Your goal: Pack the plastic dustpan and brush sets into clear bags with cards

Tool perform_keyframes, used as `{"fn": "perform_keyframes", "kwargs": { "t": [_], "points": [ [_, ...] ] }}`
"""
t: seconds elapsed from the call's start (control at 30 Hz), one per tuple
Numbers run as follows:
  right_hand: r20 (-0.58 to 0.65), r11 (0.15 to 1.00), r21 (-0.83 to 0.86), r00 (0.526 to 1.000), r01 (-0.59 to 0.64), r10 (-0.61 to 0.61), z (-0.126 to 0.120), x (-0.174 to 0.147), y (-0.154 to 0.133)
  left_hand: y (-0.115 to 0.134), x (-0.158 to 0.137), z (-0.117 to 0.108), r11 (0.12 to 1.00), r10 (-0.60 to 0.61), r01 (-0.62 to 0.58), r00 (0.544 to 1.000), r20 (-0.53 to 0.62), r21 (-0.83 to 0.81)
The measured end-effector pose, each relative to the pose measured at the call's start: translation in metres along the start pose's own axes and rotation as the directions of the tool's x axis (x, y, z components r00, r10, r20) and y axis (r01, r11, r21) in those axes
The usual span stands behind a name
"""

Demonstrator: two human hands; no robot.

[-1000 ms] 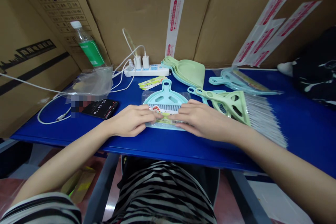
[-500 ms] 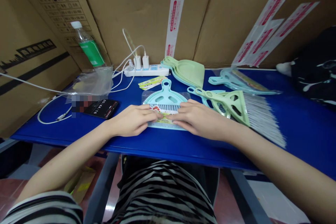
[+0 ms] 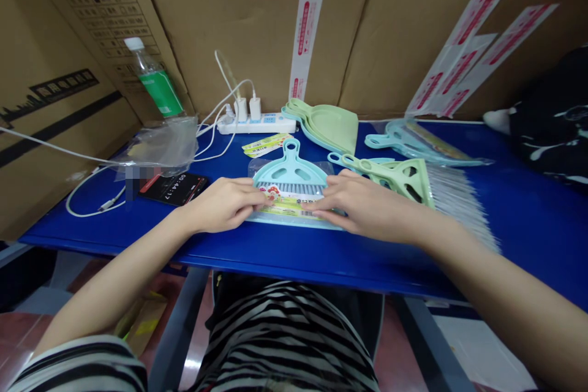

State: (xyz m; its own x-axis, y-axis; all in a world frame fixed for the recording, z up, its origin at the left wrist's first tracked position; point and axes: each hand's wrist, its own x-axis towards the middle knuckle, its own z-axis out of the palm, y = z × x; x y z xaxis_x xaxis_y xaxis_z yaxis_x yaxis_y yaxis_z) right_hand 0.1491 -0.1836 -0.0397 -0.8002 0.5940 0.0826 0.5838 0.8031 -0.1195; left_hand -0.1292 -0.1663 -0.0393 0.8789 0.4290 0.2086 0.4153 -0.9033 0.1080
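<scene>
A light-blue dustpan lies on the blue table in front of me, inside a clear plastic bag. A grey-bristled brush and a yellow-and-white printed label card lie over its pan. My left hand rests on the bag's left side, its bent fingers reaching onto the card's left end. On the right side, my right hand has its fingers apart, the forefinger stretched over the card's right end. Neither hand lifts the set. The undersides of both hands are hidden.
Stacked dustpans lie behind, near loose label cards. Green and blue brushes lie right, before a bagged dustpan set. A phone, cables, a power strip and a bottle are left and behind.
My hands have slid apart along the bag, the left one leftward and the right one slightly rightward. More of the label card shows between them. The phone's timer has advanced.
</scene>
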Motion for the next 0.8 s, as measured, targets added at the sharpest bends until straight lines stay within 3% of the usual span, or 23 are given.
{"fn": "perform_keyframes", "kwargs": {
  "t": [0.3, 0.5, 0.8],
  "points": [
    [0.111, 0.996, 0.042, 0.991, -0.076, 0.071, -0.007, -0.009, 0.008, -0.004, -0.003, -0.006, 0.992, -0.118, 0.118, 0.993, 0.02, -0.051],
    [0.158, 0.989, 0.056, 0.98, -0.133, 0.123, -0.014, -0.012, 0.009, -0.006, -0.004, -0.006, 0.963, -0.256, 0.257, 0.966, 0.021, -0.077],
    [0.126, 0.98, 0.091, 0.978, -0.178, 0.166, -0.02, -0.022, 0.012, -0.007, -0.003, -0.009, 0.968, -0.234, 0.232, 0.972, -0.016, -0.1]
  ]
}}
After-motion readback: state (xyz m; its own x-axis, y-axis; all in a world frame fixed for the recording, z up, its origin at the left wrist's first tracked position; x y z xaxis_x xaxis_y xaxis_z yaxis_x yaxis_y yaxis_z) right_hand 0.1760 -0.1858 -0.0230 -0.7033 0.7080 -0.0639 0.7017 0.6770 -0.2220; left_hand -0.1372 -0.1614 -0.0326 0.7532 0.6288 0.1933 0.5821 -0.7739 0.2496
